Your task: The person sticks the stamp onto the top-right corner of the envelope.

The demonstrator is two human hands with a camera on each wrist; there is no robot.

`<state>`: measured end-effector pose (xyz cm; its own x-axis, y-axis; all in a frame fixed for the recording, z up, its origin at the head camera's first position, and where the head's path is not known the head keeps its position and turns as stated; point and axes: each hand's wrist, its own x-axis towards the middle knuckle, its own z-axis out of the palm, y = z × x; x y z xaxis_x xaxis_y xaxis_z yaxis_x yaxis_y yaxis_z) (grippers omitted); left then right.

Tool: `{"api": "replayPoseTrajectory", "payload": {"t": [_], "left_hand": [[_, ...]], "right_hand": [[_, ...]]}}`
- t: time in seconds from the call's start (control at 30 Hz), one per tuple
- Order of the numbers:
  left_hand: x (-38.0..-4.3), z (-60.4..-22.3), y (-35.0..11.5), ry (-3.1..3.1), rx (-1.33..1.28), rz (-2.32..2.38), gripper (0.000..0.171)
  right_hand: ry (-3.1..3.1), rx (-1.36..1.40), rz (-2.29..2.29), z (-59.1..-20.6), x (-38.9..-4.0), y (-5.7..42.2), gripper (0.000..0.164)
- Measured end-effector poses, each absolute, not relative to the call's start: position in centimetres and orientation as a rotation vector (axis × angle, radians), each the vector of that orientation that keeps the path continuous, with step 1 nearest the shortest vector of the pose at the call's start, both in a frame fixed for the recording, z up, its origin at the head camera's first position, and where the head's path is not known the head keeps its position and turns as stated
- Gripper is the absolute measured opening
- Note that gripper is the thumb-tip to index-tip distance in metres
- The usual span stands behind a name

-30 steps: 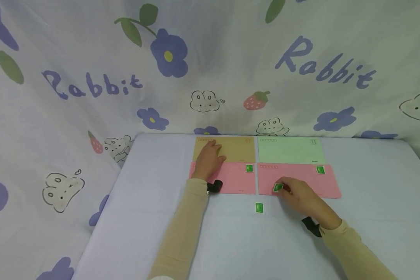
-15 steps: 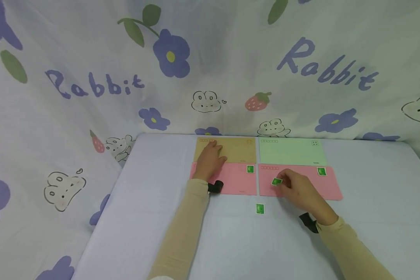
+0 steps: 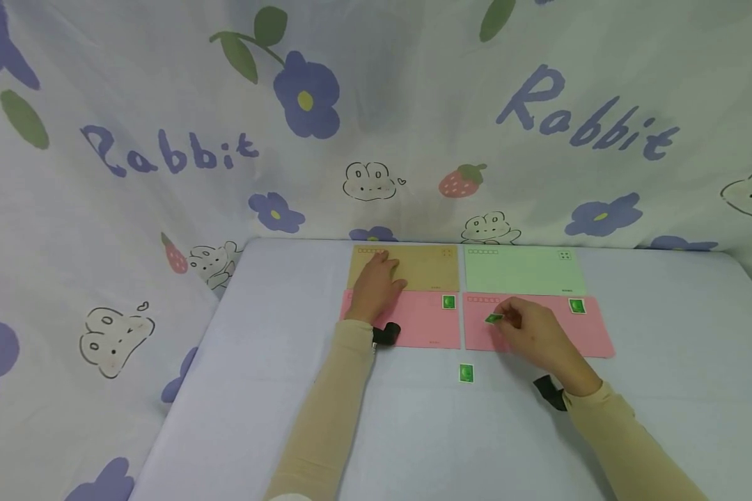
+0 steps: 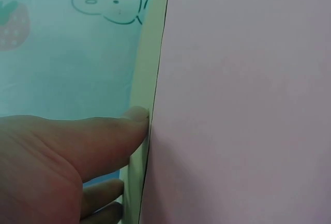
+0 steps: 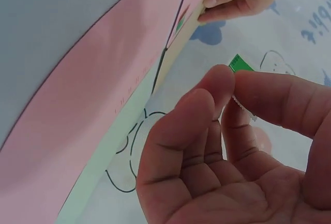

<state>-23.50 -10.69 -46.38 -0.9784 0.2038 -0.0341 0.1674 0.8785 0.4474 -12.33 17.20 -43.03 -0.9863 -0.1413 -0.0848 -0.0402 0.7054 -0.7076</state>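
Note:
My left hand [image 3: 373, 289] rests with extended fingers on the tan envelope [image 3: 423, 271], its wrist over the left pink envelope [image 3: 423, 327]. Between thumb and fingertips of my right hand [image 3: 533, 337] a small green stamp [image 3: 494, 319] is pinched, tilted above the right pink envelope [image 3: 590, 334]. The right wrist view shows a corner of that stamp [image 5: 241, 64] sticking out past the fingertips. Each pink envelope bears a green stamp at its upper right: one on the left [image 3: 448, 302], another on the right [image 3: 577, 306]. A loose stamp [image 3: 466, 374] lies on the table in front.
A pale green envelope [image 3: 517, 273] lies behind the right pink one, beside the tan one. The table [image 3: 426, 431] has a white cover. Behind it hangs a patterned curtain [image 3: 401, 125] with rabbits and flowers. Black straps are at both wrists.
My right hand has moved slightly away from me and lifted, and the pinched stamp has tipped to a flatter angle. The left hand keeps its place on the tan envelope.

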Motion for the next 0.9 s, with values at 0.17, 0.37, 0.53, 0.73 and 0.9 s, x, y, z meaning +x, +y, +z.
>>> {"api": "replayPoseTrajectory", "payload": {"t": [0.17, 0.37, 0.53, 0.73, 0.9], "left_hand": [[-23.5, -46.3, -10.7, 2.963, 0.287, 0.691, 0.052], [-23.5, -46.2, -10.6, 2.955, 0.273, 0.704, 0.052], [-23.4, -46.2, -10.7, 2.957, 0.278, 0.703, 0.052], [-23.5, -46.3, -10.6, 2.957, 0.278, 0.697, 0.052], [-23.4, -46.3, -10.5, 2.960, 0.272, 0.692, 0.051]], "right_hand": [[2.805, -0.156, -1.158, -43.0, -12.6, 17.2, 0.015], [2.829, -0.149, -1.182, -43.0, -13.1, 17.2, 0.017], [2.835, -0.116, -1.183, -43.0, -13.4, 17.0, 0.019], [2.829, -0.088, -1.191, -43.0, -14.0, 16.9, 0.021], [2.837, -0.108, -1.208, -42.9, -14.4, 16.9, 0.021]]}}
